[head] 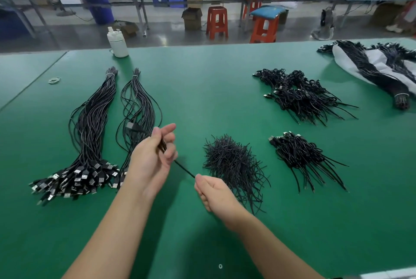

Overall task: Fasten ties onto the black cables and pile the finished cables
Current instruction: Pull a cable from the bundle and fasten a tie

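So the whole thing right now hangs on one line: the tie (pixel 185 168) runs straight between the two hands, slanting from lower right up to upper left. The right hand (pixel 210 192) is nearest the camera, fingers curled, pinching the loose tail end of that tie. The left hand (pixel 153 157) sits just beyond and to the left, fingers curled round a folded black cable (pixel 137 128), with the plug end poking out past the fingertips, up and left. I'd guess the next bit is a pull along that same slant to cinch it, so the right hand does the pulling and the left just holds steady. The tie looks thin, black and taut; the cable is dark, thin and doubled over, though how many folds I can't tell.

Just right of the right hand, almost touching it, is a messy heap of loose ties (pixel 234 161). Further right, a small pile of finished cables (pixel 301 157), all lying the same way. Left of the left hand, two long bundles of untied cables (pixel 90 134). Further out to the right, a bigger pile of done ones (pixel 299 96).
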The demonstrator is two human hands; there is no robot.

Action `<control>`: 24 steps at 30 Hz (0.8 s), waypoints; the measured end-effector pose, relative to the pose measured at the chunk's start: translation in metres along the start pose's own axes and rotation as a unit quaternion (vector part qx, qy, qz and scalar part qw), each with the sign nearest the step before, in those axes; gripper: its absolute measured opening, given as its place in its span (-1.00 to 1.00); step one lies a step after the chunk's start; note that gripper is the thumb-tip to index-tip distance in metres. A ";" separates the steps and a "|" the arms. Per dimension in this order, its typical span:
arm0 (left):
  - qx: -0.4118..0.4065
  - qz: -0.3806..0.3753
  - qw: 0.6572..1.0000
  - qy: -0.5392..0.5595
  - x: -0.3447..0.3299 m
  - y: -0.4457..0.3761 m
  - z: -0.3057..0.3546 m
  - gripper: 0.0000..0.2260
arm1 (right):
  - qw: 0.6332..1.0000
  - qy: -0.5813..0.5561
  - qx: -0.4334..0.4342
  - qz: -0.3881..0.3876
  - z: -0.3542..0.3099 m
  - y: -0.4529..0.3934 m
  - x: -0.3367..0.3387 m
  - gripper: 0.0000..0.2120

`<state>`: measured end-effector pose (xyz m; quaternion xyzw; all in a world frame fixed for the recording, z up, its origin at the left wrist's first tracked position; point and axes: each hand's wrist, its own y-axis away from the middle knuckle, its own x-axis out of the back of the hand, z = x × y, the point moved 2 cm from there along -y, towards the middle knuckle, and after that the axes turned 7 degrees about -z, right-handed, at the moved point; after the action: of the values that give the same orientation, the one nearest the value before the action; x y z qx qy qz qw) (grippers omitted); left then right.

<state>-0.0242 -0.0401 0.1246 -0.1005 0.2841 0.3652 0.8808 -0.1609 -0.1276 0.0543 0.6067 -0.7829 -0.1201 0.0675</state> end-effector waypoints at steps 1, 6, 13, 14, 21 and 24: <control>0.006 -0.043 0.999 -0.028 -0.002 0.001 0.003 -0.70 | 1.000 -0.029 -0.004 0.010 0.001 -0.002 0.002 -0.60; 0.197 -0.409 0.797 -0.398 -0.003 0.026 0.006 -0.69 | 0.984 -0.180 0.000 0.005 -0.016 -0.010 0.023 -0.57; 0.181 -0.209 0.795 -0.541 -0.008 0.024 -0.015 -0.70 | 0.993 -0.106 0.044 -0.034 -0.044 0.002 0.023 -0.66; 0.173 -0.191 0.845 -0.469 -0.008 0.024 -0.018 -0.72 | 0.994 -0.088 0.057 -0.040 -0.046 0.004 0.021 -0.68; 0.176 -0.089 0.974 -0.116 -0.021 0.026 -0.034 -0.66 | 0.989 0.119 0.092 -0.011 -0.032 0.014 0.009 -0.67; 0.150 -0.050 0.983 -0.091 -0.029 0.028 -0.038 -0.67 | 0.991 0.121 0.065 0.011 -0.027 0.011 0.010 -0.64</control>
<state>-0.0765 -0.0520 0.1116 0.0522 0.2487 0.2819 0.9252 -0.1673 -0.1376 0.0825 0.6112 -0.7818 0.0057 0.1232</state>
